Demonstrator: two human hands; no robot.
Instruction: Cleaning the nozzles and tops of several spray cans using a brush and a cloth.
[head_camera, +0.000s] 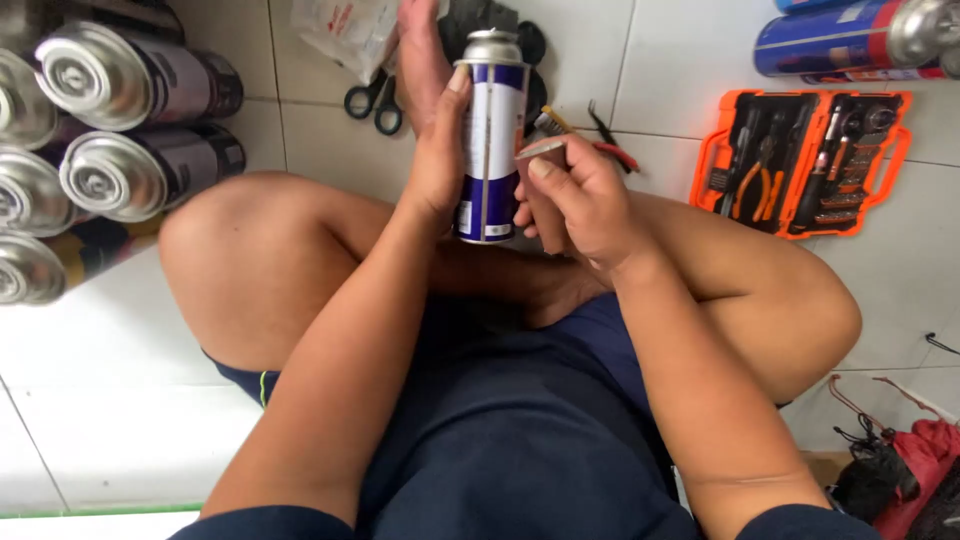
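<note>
Gas canister (491, 140) stands upright at 12 o'clock over our crossed legs, left hand (437, 150) wrapped around it, right hand (580, 200) pinching a small flat scrap (541, 149) against its side; we judge a slip could topple it onto the tiled floor (110, 400).

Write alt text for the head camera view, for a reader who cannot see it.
Seen from above, a seated person's left hand holds a blue and white spray can upright while the right hand presses a small flat piece against its side. On the tiled floor lie scissors, an open orange tool kit and more cans.
</note>
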